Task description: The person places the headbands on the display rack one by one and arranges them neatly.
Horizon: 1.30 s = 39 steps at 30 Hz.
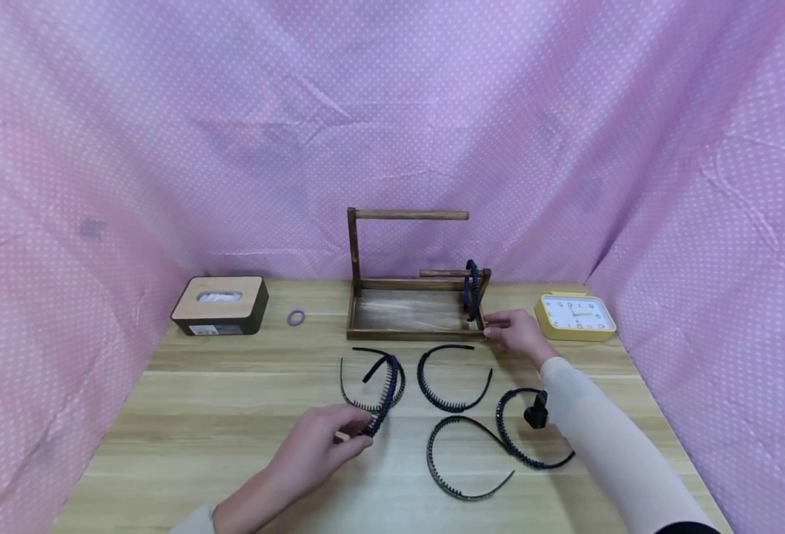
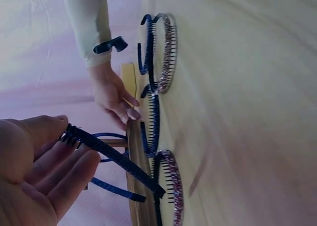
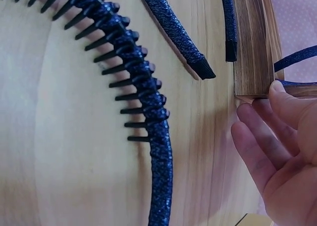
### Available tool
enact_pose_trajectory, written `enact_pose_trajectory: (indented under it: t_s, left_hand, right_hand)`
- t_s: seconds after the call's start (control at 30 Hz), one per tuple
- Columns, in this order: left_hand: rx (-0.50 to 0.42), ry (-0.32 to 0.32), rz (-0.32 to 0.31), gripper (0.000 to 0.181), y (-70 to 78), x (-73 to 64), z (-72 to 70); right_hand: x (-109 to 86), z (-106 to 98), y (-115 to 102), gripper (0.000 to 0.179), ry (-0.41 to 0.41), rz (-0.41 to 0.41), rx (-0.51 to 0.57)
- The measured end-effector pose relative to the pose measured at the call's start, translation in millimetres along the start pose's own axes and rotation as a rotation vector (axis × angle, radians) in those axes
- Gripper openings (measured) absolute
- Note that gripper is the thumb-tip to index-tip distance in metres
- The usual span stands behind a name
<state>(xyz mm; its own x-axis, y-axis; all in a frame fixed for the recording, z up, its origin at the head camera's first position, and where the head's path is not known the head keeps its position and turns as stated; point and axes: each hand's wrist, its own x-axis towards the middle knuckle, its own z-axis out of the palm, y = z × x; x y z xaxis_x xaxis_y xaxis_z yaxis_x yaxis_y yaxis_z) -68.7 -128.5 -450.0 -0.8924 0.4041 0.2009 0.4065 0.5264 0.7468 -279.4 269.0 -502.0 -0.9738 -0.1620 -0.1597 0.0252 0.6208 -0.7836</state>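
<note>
My left hand (image 1: 316, 449) pinches one end of a dark blue glittery toothed headband (image 1: 391, 382) between thumb and fingers. It is held up over another headband (image 1: 402, 393), whose teeth look pinkish and sparkly in the left wrist view. My right hand (image 1: 517, 334) grips the front right corner of a brown wooden rack (image 1: 419, 335), thumb on the edge and fingers below it, as the right wrist view shows. On the rack's short lower bar hangs a blue headband (image 1: 475, 293); its long upper bar (image 1: 412, 215) bears nothing.
Also on the table lie a dark headband (image 1: 455, 407) in front of the rack, and two overlapping ones, a sparkly headband (image 1: 430, 452) and a blue headband (image 1: 502, 423). A tissue box (image 1: 253, 311) and purple ring (image 1: 290, 319) are left; a yellow clock (image 1: 575, 334) stands right.
</note>
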Motion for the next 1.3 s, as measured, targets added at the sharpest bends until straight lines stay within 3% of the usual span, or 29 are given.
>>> enact_pose_trajectory:
  t_s: [0.17,0.33,0.47,0.67,0.9,1.0,1.23,1.3]
  left_hand:
    - [-0.091,0.073,-0.018,0.02,1.6,19.8,0.9]
    - [-0.155,0.15,-0.083,0.025,1.8,44.3,-0.7]
    - [-0.221,0.193,-0.12,0.026,-4.4,69.1,-2.3]
    - [-0.228,0.247,-0.1,0.027,-16.4,112.2,-6.3]
    - [-0.324,0.242,-0.142,0.027,-19.3,155.7,-5.0]
    - [-0.378,0.231,-0.166,0.026,-23.0,172.5,2.0]
    - [-0.377,0.241,-0.197,0.029,-24.6,204.5,17.9]
    - [-0.427,0.229,-0.208,0.03,-22.2,212.5,22.4]
  right_hand:
    - [0.1,0,0,0.041,-0.007,0.01,0.011]
    - [0.8,-2,0,0.042,-0.011,0.017,0.017]
    - [0.5,-3,0,0.042,-0.008,0.021,0.018]
    - [-0.6,-2,0,0.043,-0.009,0.011,0.015]
    - [0.2,0,1,0.042,-0.002,0.018,0.031]
    - [1.5,0,2,0.042,-0.002,0.027,0.037]
    - [2.0,-2,1,0.042,-0.015,0.045,0.047]
    - [1.9,-2,0,0.043,-0.019,0.046,0.049]
